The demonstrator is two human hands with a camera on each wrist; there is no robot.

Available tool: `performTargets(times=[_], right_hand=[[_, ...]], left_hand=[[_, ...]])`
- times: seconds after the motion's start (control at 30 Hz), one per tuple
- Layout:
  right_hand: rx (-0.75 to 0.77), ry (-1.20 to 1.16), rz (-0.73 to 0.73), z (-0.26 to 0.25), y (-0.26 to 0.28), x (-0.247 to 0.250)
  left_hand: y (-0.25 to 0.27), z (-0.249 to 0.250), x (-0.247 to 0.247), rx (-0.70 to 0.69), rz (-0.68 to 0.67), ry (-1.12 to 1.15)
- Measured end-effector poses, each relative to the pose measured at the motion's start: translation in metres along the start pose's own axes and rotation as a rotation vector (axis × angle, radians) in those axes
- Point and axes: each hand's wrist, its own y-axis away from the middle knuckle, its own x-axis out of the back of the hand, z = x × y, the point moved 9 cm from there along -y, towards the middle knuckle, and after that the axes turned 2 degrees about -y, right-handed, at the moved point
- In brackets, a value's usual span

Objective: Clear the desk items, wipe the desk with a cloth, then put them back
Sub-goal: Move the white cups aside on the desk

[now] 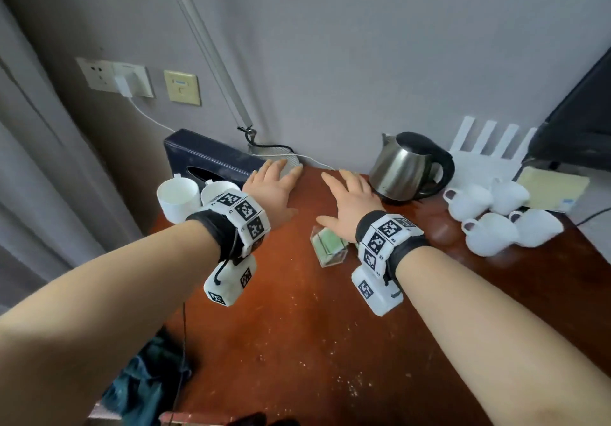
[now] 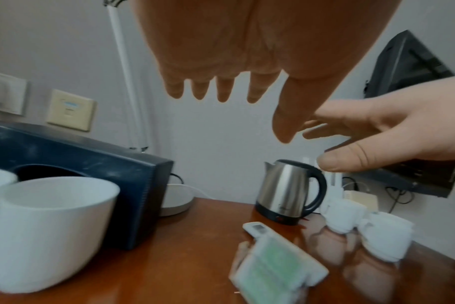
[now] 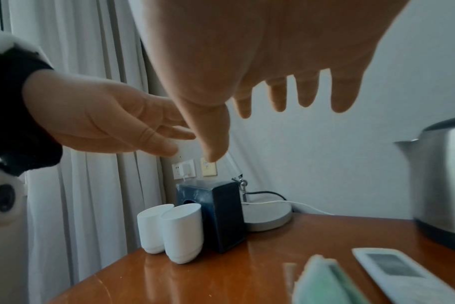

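Note:
Both hands hover open, palms down, over the back of the dusty brown desk point(image 1: 297, 326). My left hand point(image 1: 286, 190) is in front of the dark blue tissue box point(image 1: 211, 161), beside two white mugs point(image 1: 178, 199). Just left of the steel kettle point(image 1: 410, 167) is my right hand point(image 1: 332, 199), above a clear card stand with a green card point(image 1: 329, 248). A white remote point(image 2: 257, 229) lies under the right hand, hidden in the head view. Neither hand holds anything.
Several white cups point(image 1: 489, 214) cluster at the right, with a white router point(image 1: 486, 151), a yellow notepad point(image 1: 552, 190) and a dark screen point(image 1: 582, 121) behind. A lamp base point(image 1: 292, 161) and white cable sit by the wall. A blue-green cloth point(image 1: 145, 379) lies below the desk's left edge.

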Motion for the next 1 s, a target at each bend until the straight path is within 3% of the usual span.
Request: performTargets(times=[0.23,0.43,0.83,1.0], right_hand=[[-0.037,0.054,-0.028,0.125,0.085,0.025],[-0.134,0.056,-0.08,0.219,0.13,0.037],[-0.414,0.002,-0.033,0.377,0.141,0.064],[-0.477,-0.019,-0.072,0.44,0.127,0.06]], left_hand=[[0.026,0.136,-0.016,-0.103,0.046,0.057],[0.034,0.221,-0.045,-0.179,-0.094,0.091],[-0.05,0.333,-0.075,-0.338,-0.226,0.096],[-0.083,0.372,-0.1,-0.318,-0.27,0.022]])
